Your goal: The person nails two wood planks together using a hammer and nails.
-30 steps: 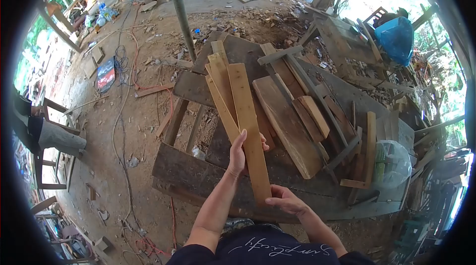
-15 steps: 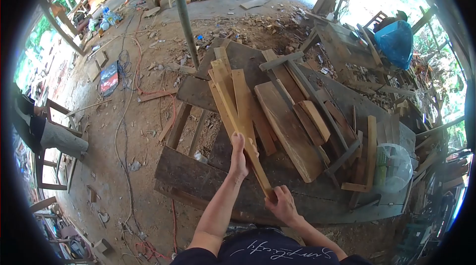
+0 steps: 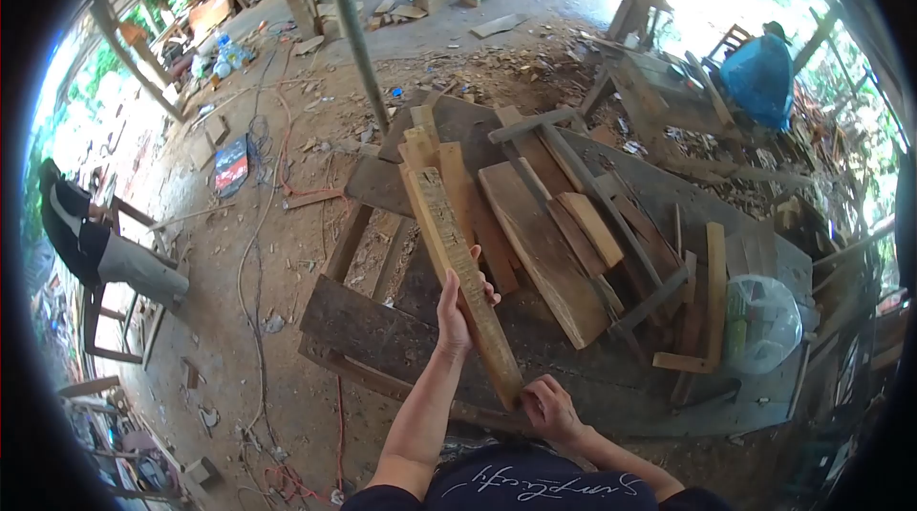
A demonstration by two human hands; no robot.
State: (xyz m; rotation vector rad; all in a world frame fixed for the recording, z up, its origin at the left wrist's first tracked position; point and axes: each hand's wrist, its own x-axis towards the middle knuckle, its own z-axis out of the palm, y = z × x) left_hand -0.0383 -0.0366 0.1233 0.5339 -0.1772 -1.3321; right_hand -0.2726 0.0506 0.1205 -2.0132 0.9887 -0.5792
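A long wooden plank [image 3: 475, 295] slants away from me above the workbench, its rough broad face turned up. My left hand [image 3: 457, 316] is closed around its middle, thumb on the near side and fingertips showing past the far edge. At the plank's near end, my right hand [image 3: 554, 408] is curled with its fingertips pinched against the corner. Beneath and beyond the plank, several wooden strips [image 3: 455, 181] lie on the dark workbench [image 3: 368, 322]. To their right rests a wide wooden board [image 3: 543, 258].
A wooden frame [image 3: 611, 196] and offcuts cover the bench's right side, beside a clear plastic bag [image 3: 764, 325]. A metal pole [image 3: 355, 33] stands beyond the bench. Cables [image 3: 253, 291] run along the floor at left, where another person [image 3: 95, 234] bends over a chair frame.
The plank has been turned about its length, so a broad rough face shows instead of a narrow edge. My right fingers have shifted to its end corner. The whole view has swung slightly.
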